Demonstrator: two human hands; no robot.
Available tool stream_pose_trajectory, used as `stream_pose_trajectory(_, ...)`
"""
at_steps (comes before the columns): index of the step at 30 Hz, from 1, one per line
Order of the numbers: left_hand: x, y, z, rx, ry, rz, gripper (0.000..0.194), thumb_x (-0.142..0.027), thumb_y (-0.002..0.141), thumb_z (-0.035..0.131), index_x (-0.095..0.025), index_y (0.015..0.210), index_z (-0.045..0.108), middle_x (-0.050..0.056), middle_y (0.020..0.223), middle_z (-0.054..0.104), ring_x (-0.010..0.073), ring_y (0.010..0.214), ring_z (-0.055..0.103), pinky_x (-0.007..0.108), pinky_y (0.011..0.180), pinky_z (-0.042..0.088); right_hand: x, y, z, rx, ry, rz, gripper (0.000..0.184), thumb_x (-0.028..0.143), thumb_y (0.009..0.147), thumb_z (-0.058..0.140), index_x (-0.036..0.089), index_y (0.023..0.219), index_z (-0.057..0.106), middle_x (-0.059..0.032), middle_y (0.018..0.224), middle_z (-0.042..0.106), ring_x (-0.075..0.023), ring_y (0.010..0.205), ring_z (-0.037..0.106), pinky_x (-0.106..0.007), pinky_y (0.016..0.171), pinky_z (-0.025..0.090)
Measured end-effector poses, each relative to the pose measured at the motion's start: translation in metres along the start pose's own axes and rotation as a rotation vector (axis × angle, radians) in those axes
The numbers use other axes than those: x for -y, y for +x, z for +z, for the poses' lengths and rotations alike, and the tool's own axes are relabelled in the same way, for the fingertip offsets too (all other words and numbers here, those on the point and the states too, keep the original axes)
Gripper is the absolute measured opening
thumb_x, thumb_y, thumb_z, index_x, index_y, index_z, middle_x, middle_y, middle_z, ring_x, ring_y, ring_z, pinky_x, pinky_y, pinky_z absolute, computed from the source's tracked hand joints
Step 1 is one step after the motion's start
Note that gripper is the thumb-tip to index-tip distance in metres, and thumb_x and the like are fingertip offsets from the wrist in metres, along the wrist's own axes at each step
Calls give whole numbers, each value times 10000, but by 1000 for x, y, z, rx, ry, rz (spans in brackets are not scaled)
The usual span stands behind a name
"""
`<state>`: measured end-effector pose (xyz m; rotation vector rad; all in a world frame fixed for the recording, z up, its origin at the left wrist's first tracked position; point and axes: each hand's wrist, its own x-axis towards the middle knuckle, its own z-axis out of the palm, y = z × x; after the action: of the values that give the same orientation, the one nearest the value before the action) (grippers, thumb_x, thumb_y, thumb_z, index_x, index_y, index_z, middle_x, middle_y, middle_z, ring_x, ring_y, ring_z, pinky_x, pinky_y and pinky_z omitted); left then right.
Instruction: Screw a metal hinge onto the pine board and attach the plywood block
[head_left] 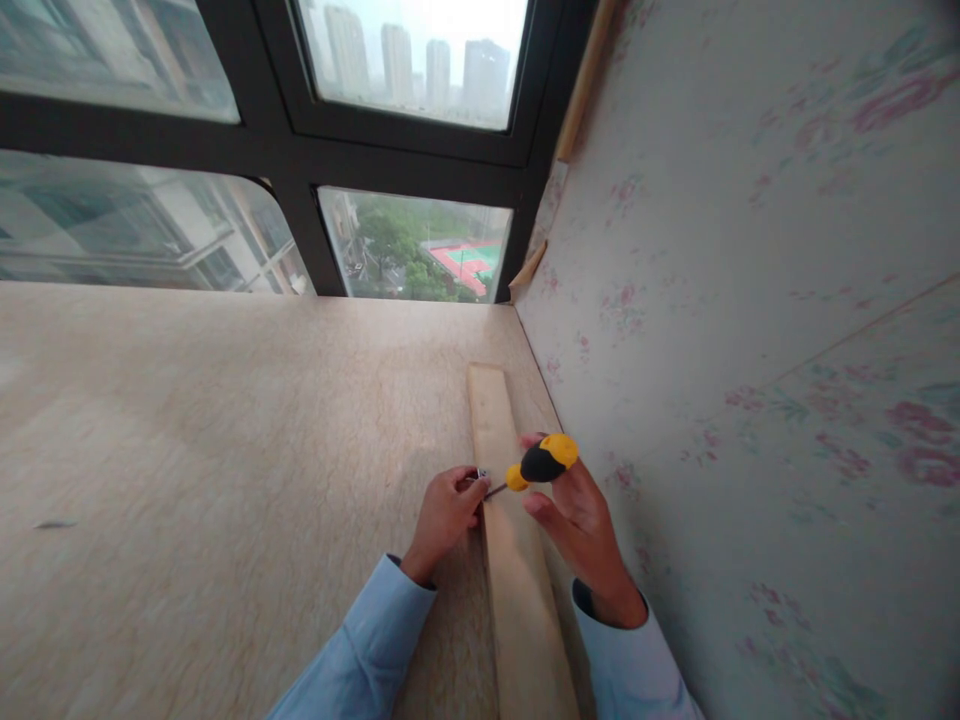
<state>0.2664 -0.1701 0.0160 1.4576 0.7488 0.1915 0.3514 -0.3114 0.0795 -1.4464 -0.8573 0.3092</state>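
A dark-framed window [289,165] stands beside a floral-papered wall [750,350].

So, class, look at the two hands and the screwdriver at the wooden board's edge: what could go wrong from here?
1. The screwdriver points right beside the left hand, so a slip might jab it.
2. The thumb of the right hand looks clear of the screwdriver, so the tool could wobble.
3. The small metal piece at the left fingertips, by the edge of the wooden board, might be dropped.
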Motion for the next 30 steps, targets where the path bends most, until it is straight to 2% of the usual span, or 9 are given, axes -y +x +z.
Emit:
stream_pose_trajectory(3,-1,-1,0,7,-7,-4,334,-399,811,628,-111,956,712,43,721,660,130,562,584,196,433,474,10,0,-3,144,168,68,471,331,957,584,315,1414,471,-84,1442,546,-239,1350,496,-473,1121,408)
stream_pose_trajectory(6,-2,-2,0,13,-3,6,344,-416,808,628,-107,940,704,54,741,671,141,586,606,201,446,483,11,-1,-5,140,154,111,385,311,961,579,290,1344,553,-84,1309,659,-236,1238,602,-473,1070,471)
stream_pose_trajectory(11,-2,-3,-1,9,-1,-2,360,-425,797,633,-111,957,706,70,782,693,163,628,642,218,467,507,3,1,1,-19,55,91,200,301,859,717,241,1047,691,-65,1052,751,-223,994,707,-402,924,572)
stream_pose_trajectory(15,0,-1,0,-5,13,5,354,-405,800,626,-108,973,711,61,756,690,158,595,623,220,448,495,-4,1,12,-237,-7,-26,306,243,717,845,245,943,638,-5,885,695,-170,825,685,-307,792,583)
stream_pose_trajectory(18,0,-1,0,-5,0,1,342,-402,800,624,-110,951,719,54,733,685,150,569,608,216,441,481,-10,-1,16,-292,-53,-77,376,246,695,862,250,983,621,1,899,648,-158,820,655,-296,783,571)
stream_pose_trajectory(21,0,-1,0,-5,-5,6,360,-413,798,625,-107,964,718,49,725,679,146,563,602,217,444,480,-10,-2,14,-222,-17,-46,447,305,749,826,260,1137,609,-49,1073,666,-197,991,656,-360,910,549)
stream_pose_trajectory(25,-2,-1,0,3,2,8,393,-424,799,629,-99,1004,711,57,757,684,146,580,609,214,451,484,0,-3,7,9,161,62,485,353,923,636,298,1383,491,-93,1396,576,-240,1275,563,-457,1078,457)
stream_pose_trajectory(27,-2,-2,-1,9,-4,8,400,-432,799,634,-100,1010,710,62,775,689,148,595,616,211,455,487,5,-3,6,54,195,103,489,349,939,611,295,1406,476,-93,1395,589,-246,1279,568,-474,1077,462)
stream_pose_trajectory(30,-1,-2,-1,14,-17,2,388,-431,800,645,-107,1004,712,63,777,693,146,603,623,203,459,487,6,-1,7,-2,171,109,364,320,905,662,268,1259,599,-79,1196,711,-235,1117,673,-443,983,542)
